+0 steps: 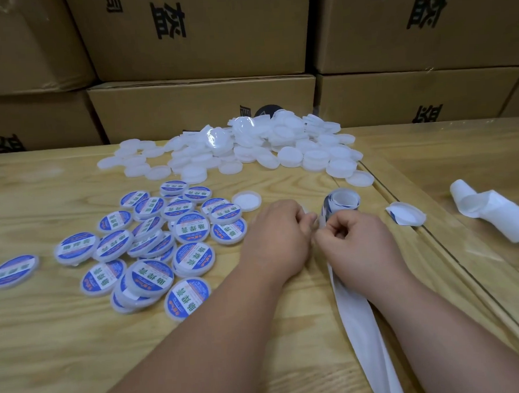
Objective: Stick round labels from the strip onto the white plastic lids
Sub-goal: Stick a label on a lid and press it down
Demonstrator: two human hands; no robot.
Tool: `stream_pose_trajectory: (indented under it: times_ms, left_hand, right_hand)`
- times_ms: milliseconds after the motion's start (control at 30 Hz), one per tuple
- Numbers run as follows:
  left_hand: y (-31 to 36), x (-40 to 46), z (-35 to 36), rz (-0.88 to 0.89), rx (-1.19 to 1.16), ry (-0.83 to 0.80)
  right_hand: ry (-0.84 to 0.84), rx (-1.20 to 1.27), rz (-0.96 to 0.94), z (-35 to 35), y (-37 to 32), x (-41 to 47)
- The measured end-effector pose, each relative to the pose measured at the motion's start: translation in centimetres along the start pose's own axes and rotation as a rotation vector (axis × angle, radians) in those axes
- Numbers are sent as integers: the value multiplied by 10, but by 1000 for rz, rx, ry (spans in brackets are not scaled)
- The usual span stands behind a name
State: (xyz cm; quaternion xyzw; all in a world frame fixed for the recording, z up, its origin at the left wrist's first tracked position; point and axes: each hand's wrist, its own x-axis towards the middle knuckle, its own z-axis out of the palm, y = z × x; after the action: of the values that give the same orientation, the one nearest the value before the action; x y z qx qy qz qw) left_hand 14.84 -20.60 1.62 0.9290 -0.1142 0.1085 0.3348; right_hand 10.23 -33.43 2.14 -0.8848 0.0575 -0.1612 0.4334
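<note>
The strip (359, 320) of labels runs from under my right wrist back toward me along the table (49, 342), its long axis near-to-far, and its far end curls into a small roll (342, 202) just beyond my knuckles. My right hand (357, 242) is curled, thumb and fingers pinched at the strip's edge; my left hand (279, 234) is curled too and seems to pinch something white at its fingertips, a lid or a label edge, I cannot tell which. The two sets of fingertips nearly touch, so I judge a label is being peeled.

One bare lid (246, 200) sits face up just beyond my left hand, the nearer hand to it. Further left lie the labelled lids (152, 247), blue and white with Chinese characters too blurred for me to read. Beyond, the heap of unlabelled lids (249, 148). To the right lie a peeled scrap (406, 214) and spent backing paper (490, 211). Cardboard boxes (195, 31) behind carry bold black characters, upside down.
</note>
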Motion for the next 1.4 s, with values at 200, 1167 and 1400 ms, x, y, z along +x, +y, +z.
stream_pose_trajectory:
  times_ms: [200, 1167, 1400]
  left_hand:
    - [1, -41, -14, -14, -303, 114]
    - [5, -35, -19, -78, -538, 67]
    - [5, -32, -17, -135, -520, 158]
  right_hand:
    - [-29, 49, -14, -2, -3, -4]
    - [-146, 289, -41, -8, -11, -8]
    - [-134, 333, 14, -7, -11, -7]
